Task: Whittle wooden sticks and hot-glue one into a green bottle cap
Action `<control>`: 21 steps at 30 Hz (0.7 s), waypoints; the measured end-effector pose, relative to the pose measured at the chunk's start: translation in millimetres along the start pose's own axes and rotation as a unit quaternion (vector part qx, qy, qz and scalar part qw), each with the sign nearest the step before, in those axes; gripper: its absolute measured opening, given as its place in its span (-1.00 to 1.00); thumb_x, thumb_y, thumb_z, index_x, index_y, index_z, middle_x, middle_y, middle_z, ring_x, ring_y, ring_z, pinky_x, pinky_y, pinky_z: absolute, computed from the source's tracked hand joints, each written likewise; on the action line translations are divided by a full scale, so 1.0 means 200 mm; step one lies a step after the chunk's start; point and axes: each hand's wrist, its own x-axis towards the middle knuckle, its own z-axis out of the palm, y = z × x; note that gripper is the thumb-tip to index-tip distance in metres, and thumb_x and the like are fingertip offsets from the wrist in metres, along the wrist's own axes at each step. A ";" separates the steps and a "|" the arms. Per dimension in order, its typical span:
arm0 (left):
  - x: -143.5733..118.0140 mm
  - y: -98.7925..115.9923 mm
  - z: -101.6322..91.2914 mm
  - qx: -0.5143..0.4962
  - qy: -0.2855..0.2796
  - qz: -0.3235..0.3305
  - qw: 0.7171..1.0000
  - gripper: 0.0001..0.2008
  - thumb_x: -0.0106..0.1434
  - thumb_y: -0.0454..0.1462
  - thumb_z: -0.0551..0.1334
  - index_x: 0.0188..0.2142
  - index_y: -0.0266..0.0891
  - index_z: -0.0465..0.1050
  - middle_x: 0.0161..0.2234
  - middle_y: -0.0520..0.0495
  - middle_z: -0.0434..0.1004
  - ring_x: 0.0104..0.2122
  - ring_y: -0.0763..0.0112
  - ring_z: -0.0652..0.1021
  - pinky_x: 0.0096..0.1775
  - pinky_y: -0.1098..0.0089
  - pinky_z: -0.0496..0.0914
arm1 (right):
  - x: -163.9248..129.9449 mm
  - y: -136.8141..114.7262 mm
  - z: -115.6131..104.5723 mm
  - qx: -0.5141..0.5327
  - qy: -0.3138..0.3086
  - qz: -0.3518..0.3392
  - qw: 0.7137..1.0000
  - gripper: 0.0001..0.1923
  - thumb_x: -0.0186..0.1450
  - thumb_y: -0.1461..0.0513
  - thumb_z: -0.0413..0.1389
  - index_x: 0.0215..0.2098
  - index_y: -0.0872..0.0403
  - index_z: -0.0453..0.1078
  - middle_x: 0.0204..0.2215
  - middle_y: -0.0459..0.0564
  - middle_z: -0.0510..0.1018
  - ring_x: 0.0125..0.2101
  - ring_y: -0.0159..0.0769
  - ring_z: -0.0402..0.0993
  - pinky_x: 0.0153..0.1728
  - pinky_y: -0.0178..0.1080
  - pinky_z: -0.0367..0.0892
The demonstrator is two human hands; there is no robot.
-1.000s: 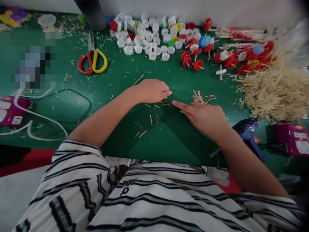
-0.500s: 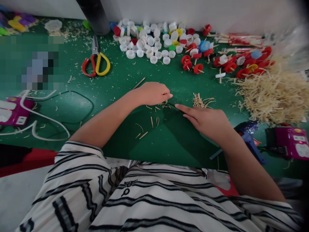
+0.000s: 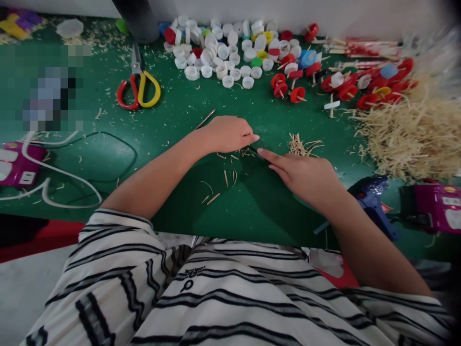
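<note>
My left hand (image 3: pixel 232 132) is closed low over the green table (image 3: pixel 169 158), thumb pressed to the fingers. Whatever it pinches is hidden beneath it. My right hand (image 3: pixel 304 175) grips a thin dark blade-like tool (image 3: pixel 252 149), index finger stretched along it, its tip close under the left fingertips. Pale wood shavings (image 3: pixel 226 178) lie scattered just below the hands. A small pile of short wood strips (image 3: pixel 301 145) sits behind my right hand. Partly covered by my left wrist, a slim pointed metal rod (image 3: pixel 205 119) rests on the table.
Many bottle caps (image 3: pixel 223 52), mostly white, spread along the back. Red caps with sticks (image 3: pixel 297 94) lie right of them, near a heap of wood shavings (image 3: pixel 410 139). Scissors (image 3: pixel 138 89) lie left. A blue glue gun (image 3: pixel 376 209) and purple power strips (image 3: pixel 437 206) flank me.
The view has shifted slightly. My right hand and the dark tool have slid a little left, closer to my left fingertips. My left hand keeps its closed pose.
</note>
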 end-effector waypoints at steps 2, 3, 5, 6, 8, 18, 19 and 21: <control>0.00 0.01 -0.01 0.000 -0.003 -0.002 1.000 -0.49 0.49 0.00 0.03 -0.56 -0.17 0.19 -0.60 -0.03 0.25 -0.56 0.38 0.24 -0.37 0.23 0.07 | -0.01 0.00 0.00 0.003 -0.002 -0.004 1.000 -0.44 0.63 0.06 -0.13 0.55 -0.33 0.18 -0.03 -0.03 0.74 -0.24 -0.23 0.59 -0.46 -0.21 -0.03; -0.01 0.01 -0.01 0.000 -0.005 -0.005 1.000 -0.49 0.49 0.00 0.03 -0.56 -0.17 0.20 -0.61 -0.03 0.25 -0.56 0.37 0.24 -0.36 0.23 0.08 | -0.01 0.00 0.00 0.003 -0.001 -0.005 1.000 -0.44 0.63 0.06 -0.13 0.55 -0.34 0.18 -0.02 -0.04 0.73 -0.24 -0.23 0.60 -0.46 -0.21 -0.03; -0.01 0.02 -0.02 -0.004 -0.011 -0.011 1.000 -0.49 0.50 0.00 0.02 -0.55 -0.16 0.25 -0.61 -0.03 0.24 -0.55 0.35 0.25 -0.33 0.23 0.10 | -0.01 0.01 0.01 0.001 0.000 -0.007 1.000 -0.44 0.63 0.06 -0.14 0.55 -0.35 0.18 -0.02 -0.04 0.73 -0.23 -0.23 0.60 -0.46 -0.21 -0.05; -0.01 0.02 -0.02 -0.005 -0.015 -0.014 1.000 -0.49 0.50 -0.01 0.02 -0.54 -0.16 0.28 -0.60 -0.04 0.24 -0.54 0.34 0.26 -0.31 0.22 0.11 | -0.02 0.01 0.01 -0.002 0.001 -0.006 1.000 -0.44 0.63 0.05 -0.14 0.55 -0.36 0.18 -0.02 -0.04 0.73 -0.24 -0.23 0.60 -0.46 -0.22 -0.07; -0.01 0.03 -0.02 -0.007 -0.021 -0.015 1.000 -0.49 0.50 -0.01 0.01 -0.54 -0.16 0.32 -0.60 -0.04 0.24 -0.53 0.32 0.27 -0.31 0.22 0.13 | -0.02 0.02 0.02 -0.013 0.005 -0.002 1.000 -0.45 0.63 0.04 -0.14 0.54 -0.37 0.19 -0.02 -0.03 0.72 -0.25 -0.24 0.59 -0.46 -0.22 -0.09; 0.01 0.00 0.00 0.001 -0.003 -0.029 1.000 -0.45 0.47 0.07 0.02 -0.57 -0.17 0.23 -0.62 -0.02 0.21 -0.54 0.34 0.28 -0.26 0.23 0.19 | 0.00 0.01 0.01 -0.012 0.013 0.009 1.000 -0.45 0.64 0.03 -0.17 0.55 -0.38 0.16 -0.07 -0.06 0.72 -0.28 -0.26 0.56 -0.45 -0.20 -0.08; 0.01 0.00 0.00 0.001 -0.001 -0.028 1.000 -0.45 0.47 0.07 0.02 -0.57 -0.17 0.26 -0.62 -0.03 0.21 -0.53 0.33 0.30 -0.23 0.22 0.21 | 0.00 0.00 0.01 -0.009 0.012 0.007 1.000 -0.44 0.64 0.04 -0.16 0.56 -0.37 0.15 -0.06 -0.06 0.73 -0.28 -0.26 0.57 -0.45 -0.20 -0.07; 0.02 -0.01 0.01 -0.002 0.005 -0.023 1.000 -0.44 0.47 0.08 0.02 -0.56 -0.18 0.29 -0.62 -0.03 0.23 -0.50 0.32 0.34 -0.16 0.21 0.26 | 0.00 0.00 0.01 -0.007 0.011 0.002 1.000 -0.44 0.63 0.05 -0.16 0.56 -0.35 0.15 -0.06 -0.04 0.73 -0.28 -0.25 0.57 -0.45 -0.20 -0.05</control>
